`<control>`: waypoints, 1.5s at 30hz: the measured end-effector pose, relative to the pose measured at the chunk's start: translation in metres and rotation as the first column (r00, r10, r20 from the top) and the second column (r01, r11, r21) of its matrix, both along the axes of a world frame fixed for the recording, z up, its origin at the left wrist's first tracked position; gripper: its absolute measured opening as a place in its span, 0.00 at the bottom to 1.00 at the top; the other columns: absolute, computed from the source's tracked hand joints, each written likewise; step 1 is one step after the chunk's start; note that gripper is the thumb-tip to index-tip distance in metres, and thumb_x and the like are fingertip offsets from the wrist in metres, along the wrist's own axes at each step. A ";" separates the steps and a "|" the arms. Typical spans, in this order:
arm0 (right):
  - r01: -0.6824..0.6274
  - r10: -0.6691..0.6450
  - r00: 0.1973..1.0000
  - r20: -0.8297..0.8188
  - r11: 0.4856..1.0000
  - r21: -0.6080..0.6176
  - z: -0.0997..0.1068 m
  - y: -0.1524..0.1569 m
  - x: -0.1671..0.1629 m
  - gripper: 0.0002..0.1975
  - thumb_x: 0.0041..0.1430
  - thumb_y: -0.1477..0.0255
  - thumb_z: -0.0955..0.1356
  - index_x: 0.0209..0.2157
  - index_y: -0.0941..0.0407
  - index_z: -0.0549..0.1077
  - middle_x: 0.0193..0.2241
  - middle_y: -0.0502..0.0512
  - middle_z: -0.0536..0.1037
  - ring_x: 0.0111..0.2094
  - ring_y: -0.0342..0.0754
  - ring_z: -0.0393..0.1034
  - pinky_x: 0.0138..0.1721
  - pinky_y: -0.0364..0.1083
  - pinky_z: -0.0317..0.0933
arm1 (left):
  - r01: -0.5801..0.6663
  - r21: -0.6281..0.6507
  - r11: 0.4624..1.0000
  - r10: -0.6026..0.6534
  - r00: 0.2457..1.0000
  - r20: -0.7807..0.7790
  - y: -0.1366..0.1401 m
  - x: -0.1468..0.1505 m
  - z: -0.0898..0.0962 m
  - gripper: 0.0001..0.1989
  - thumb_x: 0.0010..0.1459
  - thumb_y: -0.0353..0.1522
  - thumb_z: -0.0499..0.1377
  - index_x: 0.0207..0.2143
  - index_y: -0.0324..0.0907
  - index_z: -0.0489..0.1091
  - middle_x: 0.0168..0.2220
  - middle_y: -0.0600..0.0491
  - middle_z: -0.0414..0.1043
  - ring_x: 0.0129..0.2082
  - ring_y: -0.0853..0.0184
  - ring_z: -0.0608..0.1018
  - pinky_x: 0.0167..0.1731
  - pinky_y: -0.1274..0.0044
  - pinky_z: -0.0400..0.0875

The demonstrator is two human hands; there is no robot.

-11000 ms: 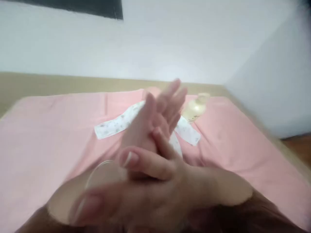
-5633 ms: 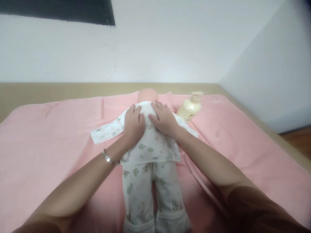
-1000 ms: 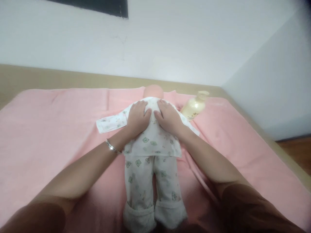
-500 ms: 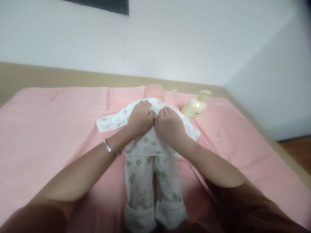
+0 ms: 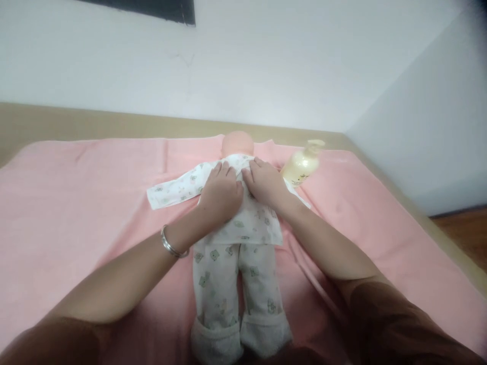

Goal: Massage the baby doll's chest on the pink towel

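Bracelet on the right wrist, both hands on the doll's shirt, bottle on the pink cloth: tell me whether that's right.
Not quite: the bracelet is on the left wrist, not the right, as the head view shows. The rest stands: left hand and right hand on the doll's shirt, bottle on the pink cloth.

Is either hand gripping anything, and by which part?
No grip shows: the left hand and right hand lie on the upper part of the printed shirt; whether they pinch it cannot be told.
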State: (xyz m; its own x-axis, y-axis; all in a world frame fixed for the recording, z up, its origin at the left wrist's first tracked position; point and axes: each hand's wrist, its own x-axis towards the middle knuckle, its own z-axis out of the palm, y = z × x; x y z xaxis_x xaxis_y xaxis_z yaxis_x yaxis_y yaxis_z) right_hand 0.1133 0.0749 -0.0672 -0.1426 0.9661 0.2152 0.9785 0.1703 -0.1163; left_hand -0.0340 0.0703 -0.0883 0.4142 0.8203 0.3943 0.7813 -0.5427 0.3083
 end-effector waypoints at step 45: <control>-0.098 0.096 0.992 -0.076 0.995 -0.020 -0.005 0.010 0.008 0.22 0.71 0.71 0.51 0.46 0.63 0.72 0.50 0.70 0.76 0.52 0.59 0.70 0.54 0.55 0.63 | 0.018 -0.104 0.994 -0.016 1.000 0.019 -0.015 0.005 0.010 0.23 0.65 0.29 0.45 0.56 0.29 0.69 0.64 0.37 0.65 0.68 0.52 0.63 0.69 0.59 0.58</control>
State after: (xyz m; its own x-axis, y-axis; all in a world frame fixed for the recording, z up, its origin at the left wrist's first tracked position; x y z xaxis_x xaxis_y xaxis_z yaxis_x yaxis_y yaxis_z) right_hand 0.1211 0.0850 -0.0720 -0.2203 0.9534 0.2062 0.9460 0.2604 -0.1933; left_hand -0.0286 0.0548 -0.0787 0.4220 0.8501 0.3150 0.7658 -0.5202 0.3780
